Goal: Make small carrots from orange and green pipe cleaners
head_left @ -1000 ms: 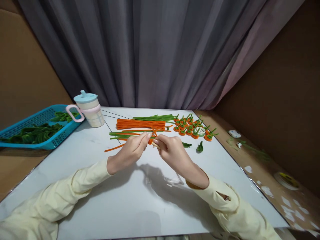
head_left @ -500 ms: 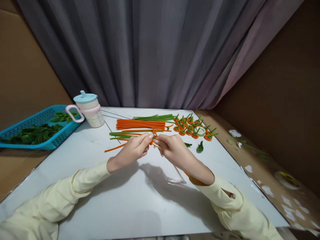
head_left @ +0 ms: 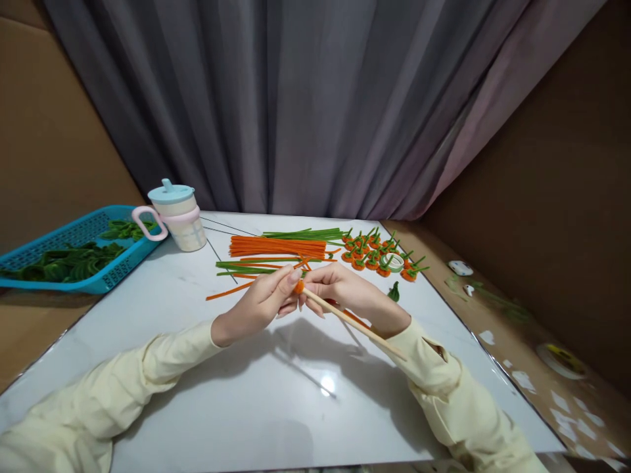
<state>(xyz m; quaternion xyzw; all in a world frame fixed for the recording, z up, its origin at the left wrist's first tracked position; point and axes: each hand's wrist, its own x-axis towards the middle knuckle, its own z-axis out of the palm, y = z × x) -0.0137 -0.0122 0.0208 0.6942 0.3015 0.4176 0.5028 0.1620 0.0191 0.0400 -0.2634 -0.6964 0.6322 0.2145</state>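
My left hand [head_left: 261, 302] and my right hand [head_left: 340, 289] meet above the middle of the white table [head_left: 207, 394]. Between the fingertips is a small orange coil [head_left: 298, 286] wound on the tip of a thin wooden stick [head_left: 355, 322]. The stick slants back toward my right sleeve. My right hand grips the stick near its tip; my left thumb and forefinger pinch the orange coil. An orange pipe cleaner [head_left: 352, 318] trails beneath my right wrist.
Behind the hands lie bundles of orange pipe cleaners [head_left: 276, 246] and green pipe cleaners [head_left: 305, 232], several finished orange-and-green pieces [head_left: 379, 256] and a tape ring [head_left: 393, 262]. A lidded cup [head_left: 177, 215] and a blue basket [head_left: 73, 253] of green pieces stand at the left.
My right hand has turned, so the wooden stick now shows along its full length, pointing back toward my right sleeve. Both hands stay together at the same spot.
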